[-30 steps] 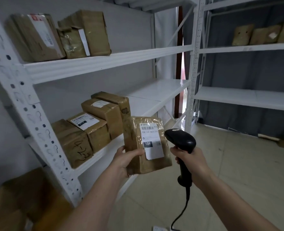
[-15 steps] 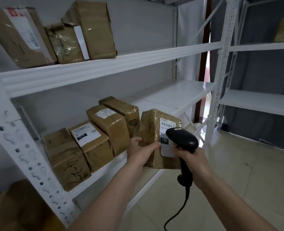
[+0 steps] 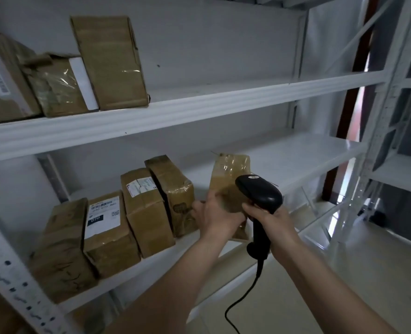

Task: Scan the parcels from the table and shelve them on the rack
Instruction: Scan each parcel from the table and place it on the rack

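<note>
My left hand (image 3: 215, 213) grips a brown taped parcel (image 3: 228, 174) by its lower left side and holds it upright over the middle shelf (image 3: 284, 155) of the white rack, just right of a row of parcels. My right hand (image 3: 270, 219) grips the handle of a black barcode scanner (image 3: 259, 192), whose head hides the lower right part of the parcel. The parcel's label is out of sight. I cannot tell whether the parcel's bottom touches the shelf.
Several brown parcels (image 3: 137, 208) stand in a row on the middle shelf at left. Three more parcels (image 3: 108, 61) lean on the upper shelf (image 3: 199, 102). The scanner's cable (image 3: 245, 295) hangs down. A second white rack (image 3: 404, 169) stands at right.
My left hand has carried the parcel forward onto the middle shelf next to the row and turned it, so its label no longer shows. The scanner stayed close beside it.
</note>
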